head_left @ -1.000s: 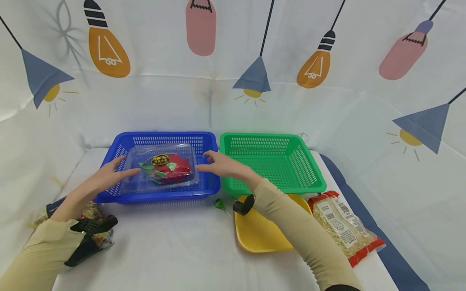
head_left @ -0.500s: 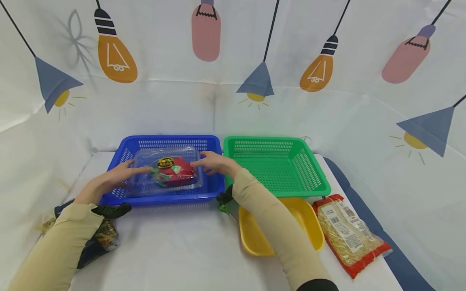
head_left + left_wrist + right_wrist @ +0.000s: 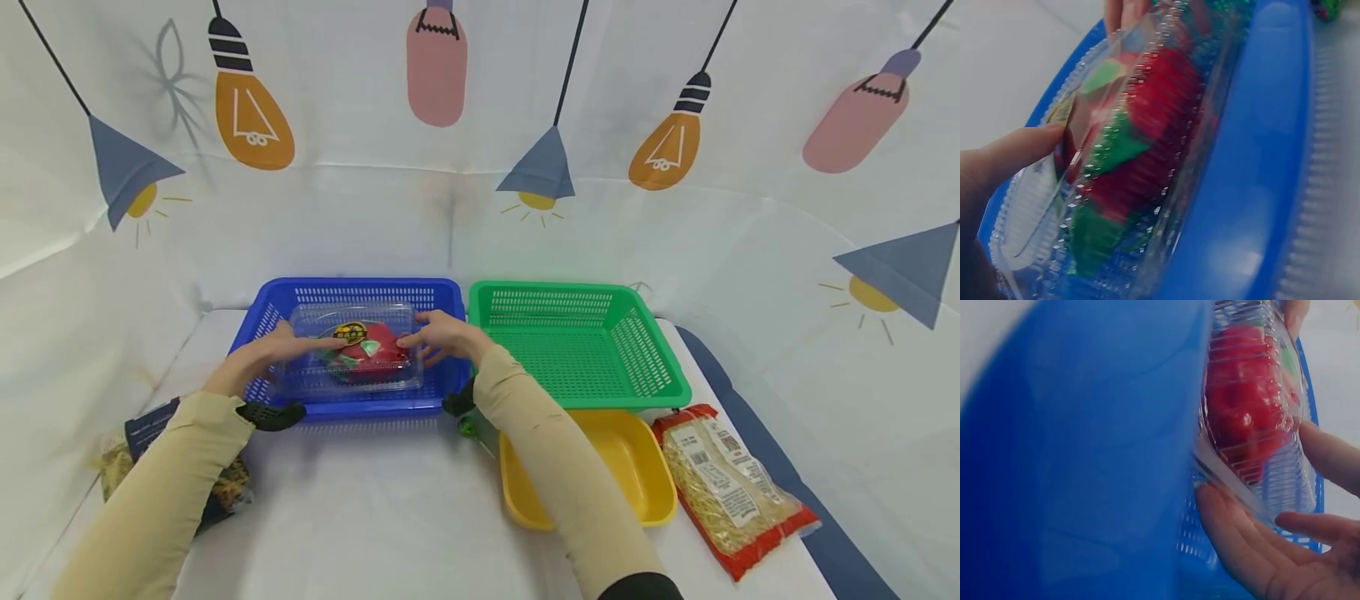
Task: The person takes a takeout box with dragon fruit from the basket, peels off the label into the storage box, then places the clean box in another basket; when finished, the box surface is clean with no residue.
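Note:
A clear plastic clamshell box (image 3: 303, 375) lies in the blue basket (image 3: 352, 410), slightly tilted. Inside it is a red fruit with green scales, like a dragon fruit (image 3: 382, 360), and a black-and-gold label (image 3: 349, 332) shows on top. My left hand (image 3: 273, 346) holds the box's left end, its thumb (image 3: 1029, 144) stretched over the lid; its other fingers are mostly hidden. At the right end my right hand (image 3: 450, 333) grips the box, with thumb (image 3: 1329, 450) on the lid side and fingers (image 3: 1229, 531) reaching under the bottom edge.
A green basket (image 3: 573, 354) stands right of the blue one, a yellow basin (image 3: 626, 471) in front of it. A red-edged bag (image 3: 727, 483) lies far right, a dark food bag (image 3: 232, 492) under my left forearm. A green lollipop (image 3: 467, 427) lies near my right wrist.
Both hands have come in from beside the box and taken hold of its two ends. The left thumb has slid further over the lid. The view has shifted slightly.

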Tool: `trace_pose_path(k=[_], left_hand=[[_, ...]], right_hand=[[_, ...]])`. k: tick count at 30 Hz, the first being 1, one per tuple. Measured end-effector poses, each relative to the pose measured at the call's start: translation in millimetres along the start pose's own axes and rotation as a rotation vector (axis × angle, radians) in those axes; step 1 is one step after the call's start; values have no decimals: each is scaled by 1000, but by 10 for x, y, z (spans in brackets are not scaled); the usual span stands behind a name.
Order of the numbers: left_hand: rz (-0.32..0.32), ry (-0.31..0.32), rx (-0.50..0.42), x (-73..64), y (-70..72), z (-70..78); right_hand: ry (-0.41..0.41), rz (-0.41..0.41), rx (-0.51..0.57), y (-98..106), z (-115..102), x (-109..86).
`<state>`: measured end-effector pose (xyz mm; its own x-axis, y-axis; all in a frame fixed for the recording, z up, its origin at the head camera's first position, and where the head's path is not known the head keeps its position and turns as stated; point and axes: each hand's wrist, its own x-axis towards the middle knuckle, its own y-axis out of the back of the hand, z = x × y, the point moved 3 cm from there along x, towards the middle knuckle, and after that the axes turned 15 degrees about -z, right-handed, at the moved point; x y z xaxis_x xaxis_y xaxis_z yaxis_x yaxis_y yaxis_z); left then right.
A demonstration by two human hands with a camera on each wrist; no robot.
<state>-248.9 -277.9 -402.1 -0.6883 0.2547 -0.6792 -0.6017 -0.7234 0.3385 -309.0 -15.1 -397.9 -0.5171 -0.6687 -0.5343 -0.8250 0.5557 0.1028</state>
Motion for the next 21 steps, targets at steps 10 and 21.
trace_pose_path(k=[10, 21], left_hand=[[73, -2, -42, 90, -96, 9], [150, -127, -76, -40, -133, -29]], right_hand=[[-4, 79, 6, -31, 44, 2], [9, 86, 27, -70, 9, -106]])
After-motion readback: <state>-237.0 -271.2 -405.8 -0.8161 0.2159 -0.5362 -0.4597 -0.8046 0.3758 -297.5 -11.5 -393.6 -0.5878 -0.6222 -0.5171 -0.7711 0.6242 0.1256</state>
